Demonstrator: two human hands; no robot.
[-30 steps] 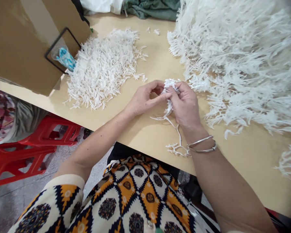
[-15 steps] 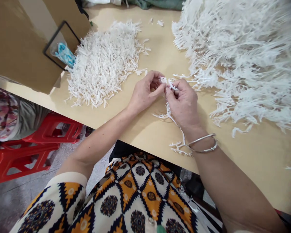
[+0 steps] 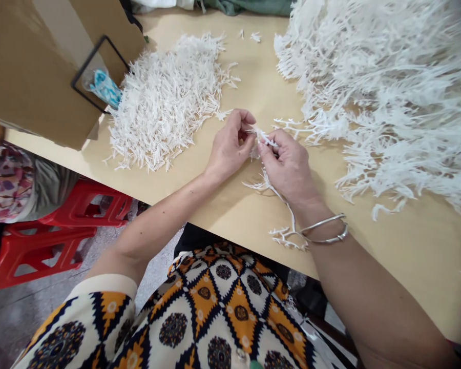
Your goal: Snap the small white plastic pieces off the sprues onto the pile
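Observation:
My left hand (image 3: pixel 230 146) is curled, thumb and fingertips closed at the tufted end of a small white plastic sprig (image 3: pixel 262 136). Its other end is pinched between the thumb and forefinger of my right hand (image 3: pixel 286 166), which wears a thin metal bangle at the wrist. Under and beside the right hand, a longer white branched stem (image 3: pixel 286 204) lies on the table. A heap of short white tufts (image 3: pixel 169 102) is beyond my left hand. Beyond my right hand spreads a larger heap of long white branched pieces (image 3: pixel 392 97).
A cardboard box (image 3: pixel 42 66) stands at the left, with a black wire frame and a blue-and-white packet (image 3: pixel 106 88) beside it. Red plastic stools (image 3: pixel 84 205) and another person's patterned clothing (image 3: pixel 7 179) are at left. Loose tufts (image 3: pixel 255 37) lie farther back on the table (image 3: pixel 215 205).
My hands have shifted slightly, and more of the sprig shows between my fingertips. The right hand has moved a little left and down. The heaps look the same.

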